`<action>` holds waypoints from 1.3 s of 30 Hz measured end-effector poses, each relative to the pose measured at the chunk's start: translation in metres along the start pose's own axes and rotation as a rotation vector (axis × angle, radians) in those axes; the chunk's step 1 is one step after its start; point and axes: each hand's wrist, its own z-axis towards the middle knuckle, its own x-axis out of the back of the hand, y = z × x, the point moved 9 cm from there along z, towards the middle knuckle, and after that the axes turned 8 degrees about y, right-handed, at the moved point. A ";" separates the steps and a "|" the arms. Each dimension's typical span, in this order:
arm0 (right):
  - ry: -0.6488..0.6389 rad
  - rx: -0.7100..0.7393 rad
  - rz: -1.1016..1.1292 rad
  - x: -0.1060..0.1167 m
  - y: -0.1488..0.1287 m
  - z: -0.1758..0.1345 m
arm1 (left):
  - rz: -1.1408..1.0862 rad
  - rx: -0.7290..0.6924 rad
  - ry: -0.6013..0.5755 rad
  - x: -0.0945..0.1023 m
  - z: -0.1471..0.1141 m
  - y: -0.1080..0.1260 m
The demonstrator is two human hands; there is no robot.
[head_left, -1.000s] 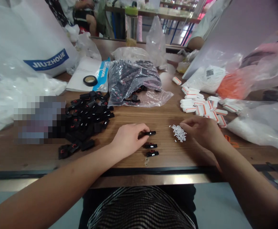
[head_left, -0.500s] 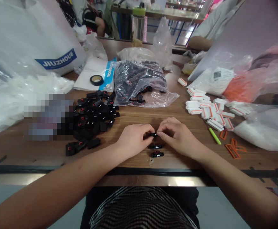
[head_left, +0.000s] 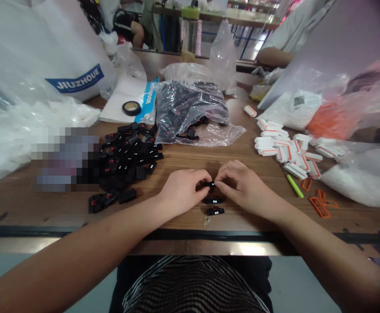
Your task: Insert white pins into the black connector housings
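Holding a connector [head_left: 210,184] in left hand [head_left: 183,189] over the bench [head_left: 183,158], just beyond two others [head_left: 213,201]. Just brought right hand [head_left: 240,184] in, narrowed at the connector's right end; cannot tell whether pinching anything. Now working one piece two-handed.

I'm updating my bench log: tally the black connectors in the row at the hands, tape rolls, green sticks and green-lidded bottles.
Black connectors in the row: 3
Tape roll: 1
Green stick: 1
Green-lidded bottle: 1
Total: 6
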 end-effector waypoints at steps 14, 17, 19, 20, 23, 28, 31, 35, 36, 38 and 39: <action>0.050 0.139 -0.240 0.007 -0.017 -0.010 | -0.004 0.001 0.010 0.000 -0.001 0.000; 0.052 0.180 -0.271 0.005 -0.024 -0.015 | -0.007 0.006 0.016 0.001 0.000 -0.001; 0.033 0.180 -0.268 0.005 -0.026 -0.016 | -0.010 0.006 0.014 0.001 0.000 -0.001; 0.018 0.175 -0.250 0.006 -0.026 -0.014 | -0.012 0.004 0.010 0.001 -0.001 0.000; 0.009 0.144 -0.139 0.017 -0.019 0.005 | -0.016 -0.003 -0.009 0.001 -0.002 0.002; 0.110 -0.059 -0.191 0.029 0.028 0.083 | -0.020 -0.006 -0.041 0.000 -0.005 0.004; 0.057 -0.104 -0.185 0.009 0.045 0.125 | -0.025 -0.045 -0.058 0.000 -0.005 0.005; -0.061 -0.082 -0.196 -0.020 0.049 0.148 | -0.052 -0.108 -0.085 0.000 -0.006 0.008; -0.077 -0.084 -0.206 -0.023 0.050 0.149 | -0.062 -0.119 -0.094 0.001 -0.006 0.009; -0.086 -0.098 -0.200 -0.022 0.052 0.149 | -0.084 -0.135 -0.110 0.003 -0.007 0.012; -0.075 -0.110 -0.188 -0.018 0.053 0.148 | -0.095 -0.140 -0.116 0.005 -0.007 0.014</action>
